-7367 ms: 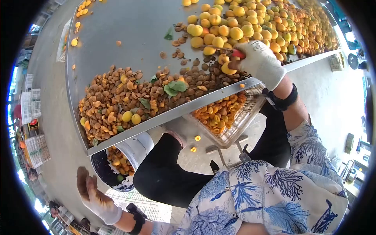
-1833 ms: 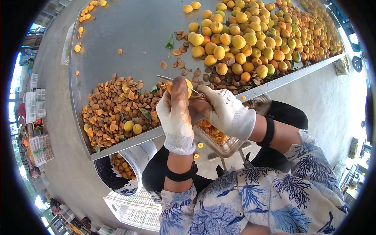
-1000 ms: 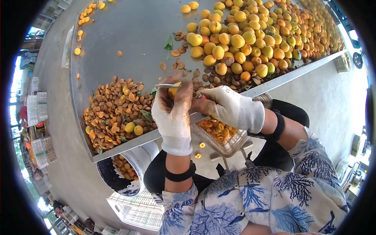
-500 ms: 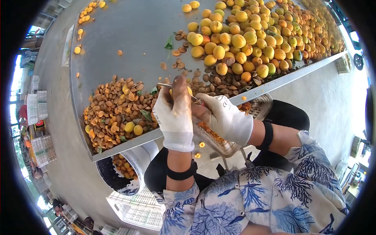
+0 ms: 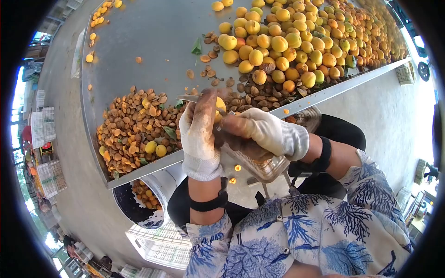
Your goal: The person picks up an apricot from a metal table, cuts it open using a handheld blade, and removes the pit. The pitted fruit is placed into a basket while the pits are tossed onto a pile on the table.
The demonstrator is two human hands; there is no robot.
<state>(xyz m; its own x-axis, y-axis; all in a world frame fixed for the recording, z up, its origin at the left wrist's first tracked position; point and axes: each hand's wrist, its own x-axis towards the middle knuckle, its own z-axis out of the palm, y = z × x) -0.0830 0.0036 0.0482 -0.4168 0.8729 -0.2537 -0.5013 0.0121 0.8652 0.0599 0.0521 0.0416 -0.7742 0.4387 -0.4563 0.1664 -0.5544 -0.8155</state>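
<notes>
My left hand [image 5: 201, 132], in a stained white glove, is closed on a yellow apricot [image 5: 220, 106]. A thin metal tool [image 5: 186, 98] sticks out to the left, past its fingers. My right hand [image 5: 262, 134], gloved and darkly stained at the fingers, is closed against the apricot's right side; a bit of metal shows by its thumb, and its grip is partly hidden. Both hands meet over the near edge of a metal table [image 5: 148, 172]. A heap of brown pits [image 5: 132, 127] lies to their left, and a large pile of apricots [image 5: 292, 41] lies beyond them.
Below the table edge stand a white bucket [image 5: 168, 185] holding fruit and a tray [image 5: 266, 171] under my right hand. A white crate [image 5: 155, 248] is on the floor. More crates [image 5: 44, 125] stand at the far left. A green leaf [image 5: 196, 46] lies on the table.
My right hand has turned, its fingers now pressed closer to my left hand. More of the apricot shows between them. The view has shifted slightly.
</notes>
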